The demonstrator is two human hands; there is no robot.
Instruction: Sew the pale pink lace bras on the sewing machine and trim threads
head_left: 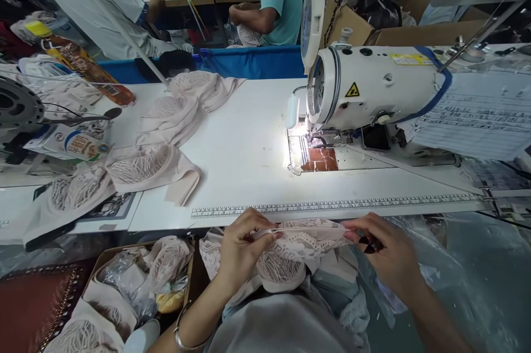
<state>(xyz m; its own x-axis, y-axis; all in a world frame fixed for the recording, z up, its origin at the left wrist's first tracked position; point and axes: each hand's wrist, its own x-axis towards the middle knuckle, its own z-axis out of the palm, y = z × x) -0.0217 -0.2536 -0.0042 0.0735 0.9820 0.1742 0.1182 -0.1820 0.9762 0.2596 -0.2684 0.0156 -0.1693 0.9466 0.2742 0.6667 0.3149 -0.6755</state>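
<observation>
A pale pink lace bra (315, 239) is stretched between my two hands, just below the front edge of the sewing table. My left hand (244, 248) pinches its upper edge between thumb and fingers. At the other end, my right hand (385, 250) is closed on the same edge. A small dark object (370, 245) shows against the right hand's fingers; its kind cannot be made out. One patterned cup hangs below the stretched edge, over my lap. The sewing machine (369, 84) stands beyond the right hand, its needle area lit.
More bras (141, 167) lie in a row on the left of the white table (236, 143). A ruler strip (332, 206) runs along its front edge. Below left is a box (188, 275) of bras and plastic. A drink bottle (83, 62) leans at the left; people sit beyond.
</observation>
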